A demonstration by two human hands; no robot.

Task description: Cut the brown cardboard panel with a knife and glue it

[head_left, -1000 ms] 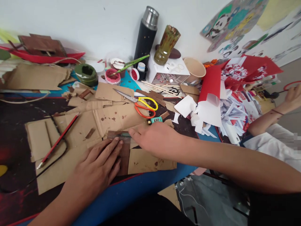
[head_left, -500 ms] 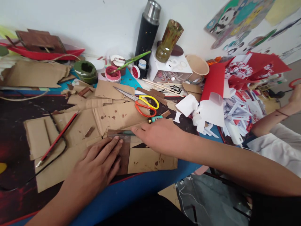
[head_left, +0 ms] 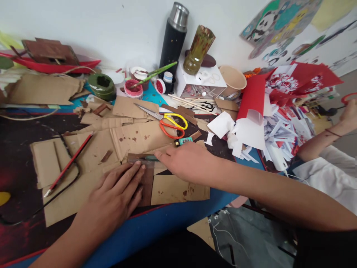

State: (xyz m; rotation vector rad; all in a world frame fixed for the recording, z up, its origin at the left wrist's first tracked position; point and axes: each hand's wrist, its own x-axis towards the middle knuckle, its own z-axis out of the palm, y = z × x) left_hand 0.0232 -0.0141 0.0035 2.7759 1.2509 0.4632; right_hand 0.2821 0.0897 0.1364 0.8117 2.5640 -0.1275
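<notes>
My left hand (head_left: 115, 194) lies flat, fingers together, pressing a brown-painted cardboard piece (head_left: 147, 183) onto plain cardboard sheets (head_left: 95, 156). My right hand (head_left: 184, 160) reaches in from the right and grips a small cutter (head_left: 145, 159), its tip laid across the top edge of the brown piece, just past my left fingertips. Most of the cutter is hidden under the hand. A small teal lighter-like object (head_left: 184, 141) lies right behind my right hand.
Yellow-and-orange scissors (head_left: 167, 123), a red pencil (head_left: 68, 164) and a black cord lie on the cardboard. Paint pots (head_left: 133, 88), a black flask (head_left: 173, 37), a paper cup (head_left: 232, 78) and red-white paper scraps (head_left: 259, 111) crowd the back. Another person's arm (head_left: 326, 139) is at right.
My right hand has edged slightly left and back along the top of the brown piece. My left hand stays pressed in place. The view has shifted a little.
</notes>
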